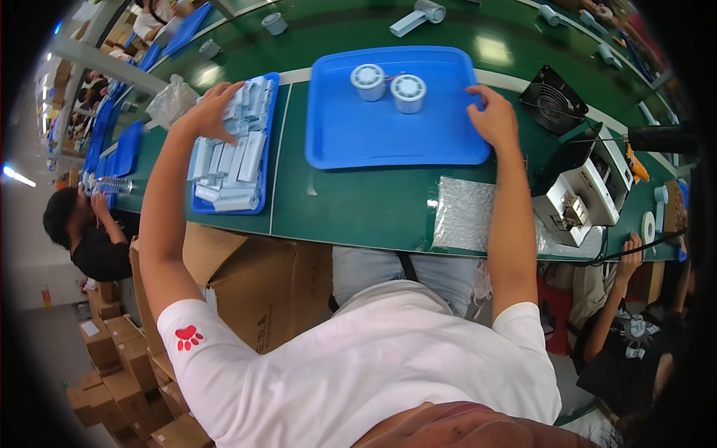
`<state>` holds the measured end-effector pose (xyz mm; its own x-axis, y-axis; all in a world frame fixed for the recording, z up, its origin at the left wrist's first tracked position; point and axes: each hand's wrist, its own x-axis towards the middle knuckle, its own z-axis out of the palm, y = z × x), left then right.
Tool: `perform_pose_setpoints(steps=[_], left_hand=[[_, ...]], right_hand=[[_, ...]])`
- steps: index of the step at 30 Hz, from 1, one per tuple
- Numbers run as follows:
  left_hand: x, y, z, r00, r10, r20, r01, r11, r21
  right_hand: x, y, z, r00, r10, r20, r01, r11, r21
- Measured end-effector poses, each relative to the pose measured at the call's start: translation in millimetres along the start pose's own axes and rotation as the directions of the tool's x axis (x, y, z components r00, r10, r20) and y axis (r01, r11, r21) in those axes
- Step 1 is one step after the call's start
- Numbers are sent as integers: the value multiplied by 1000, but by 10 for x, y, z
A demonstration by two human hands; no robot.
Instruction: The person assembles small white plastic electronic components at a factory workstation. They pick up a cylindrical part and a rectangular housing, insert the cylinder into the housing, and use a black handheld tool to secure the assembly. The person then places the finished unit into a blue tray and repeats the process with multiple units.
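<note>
Presently, the left hand (206,116) spreads its fingers wide over light-blue handle parts (237,158) in the narrow blue tray (269,138); contact cannot be determined. The right hand (499,123), thumb and index parted, is at the right rim of the wide blue tray (396,142) containing two round fan units (408,93).

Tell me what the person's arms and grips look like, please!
The left grip and right grip are bare hands. Short white sleeves leave the forearms uncovered, and the left sleeve has a red paw print with a heart-shaped pad.
</note>
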<state>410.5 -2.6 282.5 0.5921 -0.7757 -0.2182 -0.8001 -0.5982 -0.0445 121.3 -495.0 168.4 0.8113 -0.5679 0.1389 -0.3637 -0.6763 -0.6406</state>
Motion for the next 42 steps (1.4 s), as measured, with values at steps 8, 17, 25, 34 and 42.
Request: perform_pose_setpoints(steps=[8, 17, 25, 34, 42], left_hand=[[-37, -64, 114, 996, -13, -89, 18, 998, 56], [-236, 276, 37, 975, -135, -178, 141, 990, 21], [-53, 910, -284, 878, 108, -466, -163, 984, -78], [745, 2710, 162, 942, 294, -161, -315, 942, -118], [784, 2742, 315, 961, 206, -182, -246, 941, -234]], right_hand=[[23, 124, -37, 996, 61, -70, -65, 996, -62], [12, 35, -33, 993, 119, -22, -120, 989, -86], [-6, 95, 13, 997, 61, -54, -65, 994, -86], [-43, 32, -10, 998, 16, -68, -24, 993, -119], [-85, 12, 118, 880, -231, -416, 97, 943, -318]])
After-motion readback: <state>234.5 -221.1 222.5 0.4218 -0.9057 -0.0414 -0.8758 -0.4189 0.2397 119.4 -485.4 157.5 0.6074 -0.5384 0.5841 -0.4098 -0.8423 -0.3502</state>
